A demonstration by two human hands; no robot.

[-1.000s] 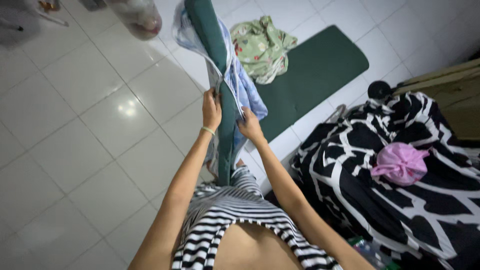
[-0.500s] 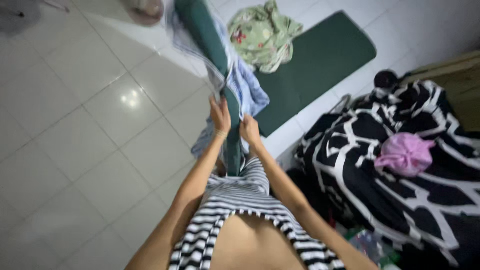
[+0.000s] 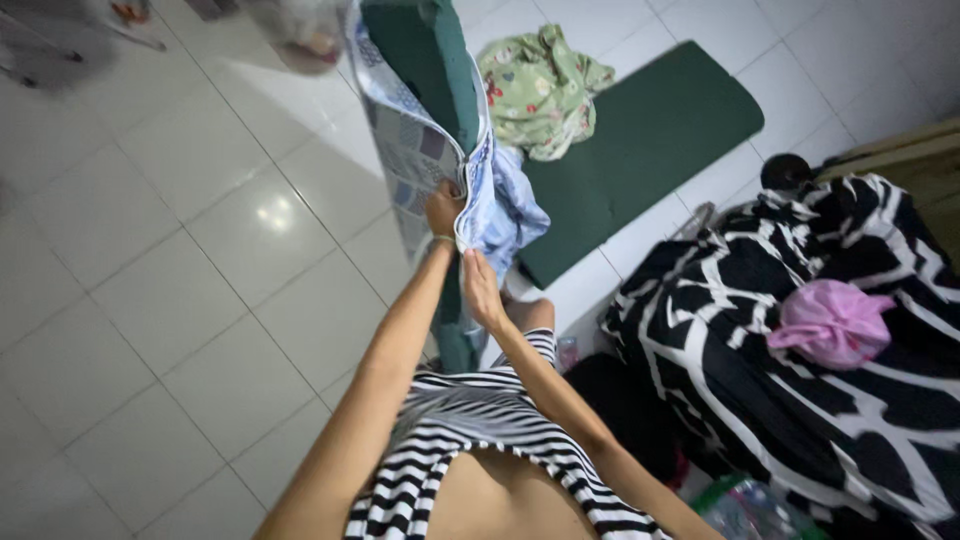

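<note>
A thick dark green foam pad [image 3: 425, 60] stands on edge in front of the person, rising toward the top of the view. A pale blue patchwork fabric cover [image 3: 420, 150] wraps its upper part. The left hand [image 3: 444, 212] is raised against the cover's lower edge, its fingers [image 3: 452, 192] curled into the cloth and partly hidden by it, so they pinch the fabric at the pad's narrow side. The right hand [image 3: 480, 288] sits just below the left one, its fingers [image 3: 470, 265] pressed together on the hanging edge of the cover, beside the bare green foam. Loose blue folds of the cover bunch just to the right of both sets of fingers.

Beyond the fingers, a second flat dark green pad [image 3: 650, 130] lies on the white tiled floor [image 3: 180, 300], with a crumpled green flowered garment [image 3: 540, 90] at its far end. Well to the right of the fingers sits a black and white patterned blanket heap [image 3: 800, 400], with a pink tied cloth bundle [image 3: 835, 322] on top.
</note>
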